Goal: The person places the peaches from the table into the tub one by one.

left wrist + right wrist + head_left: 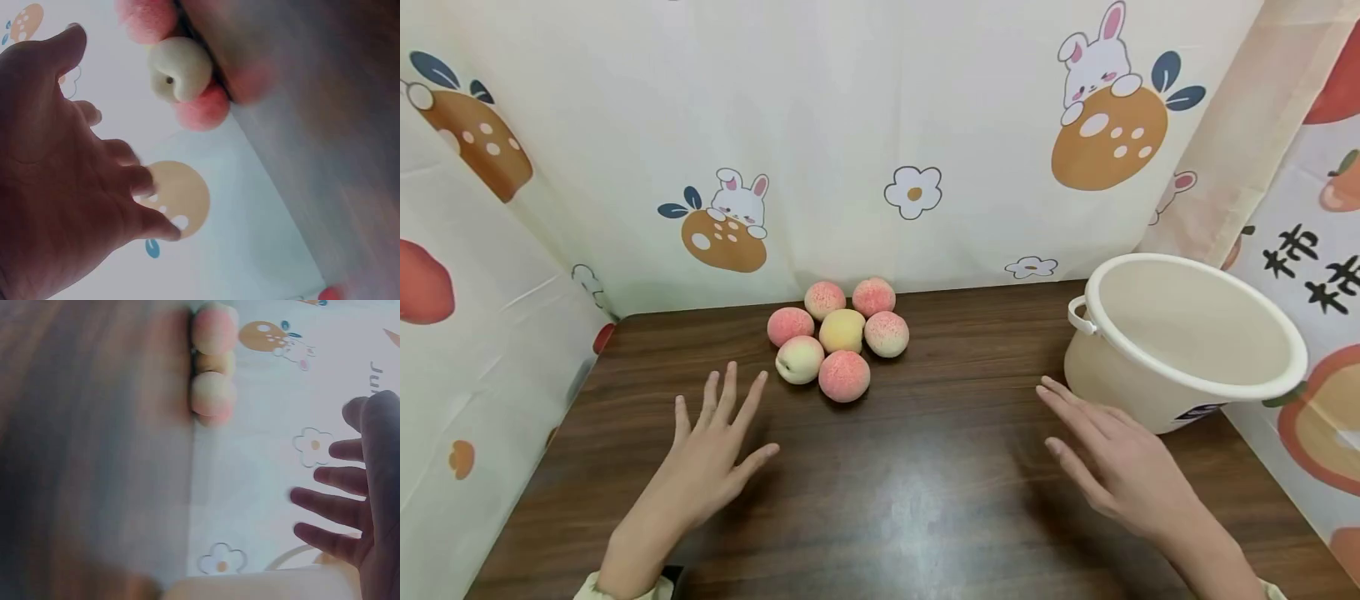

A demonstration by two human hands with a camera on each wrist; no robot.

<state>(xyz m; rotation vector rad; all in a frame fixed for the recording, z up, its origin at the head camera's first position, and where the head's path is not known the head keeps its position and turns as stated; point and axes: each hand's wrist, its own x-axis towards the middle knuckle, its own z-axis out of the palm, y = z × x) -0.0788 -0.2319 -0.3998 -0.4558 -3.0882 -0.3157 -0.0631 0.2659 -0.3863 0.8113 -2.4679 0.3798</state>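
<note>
Several peaches (844, 377) sit in a cluster on the table, most of them pink, one yellow (842, 331) in the middle and one pale cream (800, 360) at the front left. My left hand (703, 467) hovers to the left and in front of them, fingers spread, holding nothing; the left wrist view shows the cream peach (181, 67) beyond the thumb. Over the right side my right hand (1123, 467) is held with extended fingers and nothing in it. Just behind that hand stands a cream plastic bucket (1120, 371), upright, its white handle hanging at the left of the rim.
The dark wooden table (895, 517) meets a white curtain (842, 125) printed with rabbits and flowers at the back. Printed cloth also hangs along the left and right sides. The bucket stands close to the right-hand cloth (1300, 350).
</note>
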